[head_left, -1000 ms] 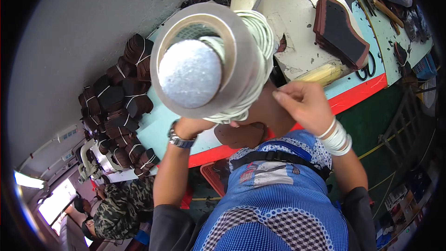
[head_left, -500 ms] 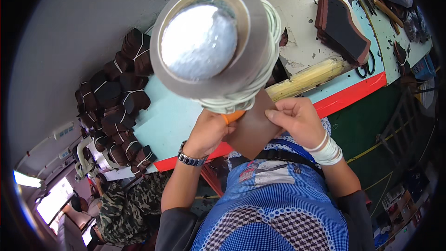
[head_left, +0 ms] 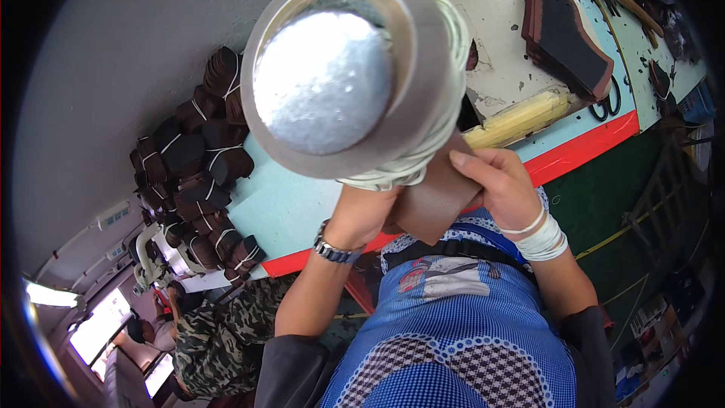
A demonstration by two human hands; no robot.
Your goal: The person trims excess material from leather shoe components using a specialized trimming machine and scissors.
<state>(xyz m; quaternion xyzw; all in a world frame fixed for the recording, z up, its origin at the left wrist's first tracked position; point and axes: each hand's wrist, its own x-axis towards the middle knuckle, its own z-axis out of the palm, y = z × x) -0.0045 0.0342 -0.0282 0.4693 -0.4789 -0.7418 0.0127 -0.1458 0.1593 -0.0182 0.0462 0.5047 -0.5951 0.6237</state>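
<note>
A flat brown leather-like piece is held in front of my apron, below a round lamp-like head with a shiny silver dome. Pale elastic bands are looped round that head's rim. My right hand pinches the piece's right edge, thumb on top and fingers underneath. More white bands circle my right wrist. At the piece's left side is my left hand, closed at its edge, wearing a dark metal watch. The bands and the round head hide its fingertips.
Bundles of dark cut pieces tied with white bands are heaped at the left of the pale blue table. To the right lie a stack of shaped pieces, black-handled scissors and a worn yellow bar. A person in camouflage works at lower left.
The piece has shifted slightly right relative to the round head, and its lower corner has risen. My left fingers, with an orange covering visible before, are now hidden behind the bands.
</note>
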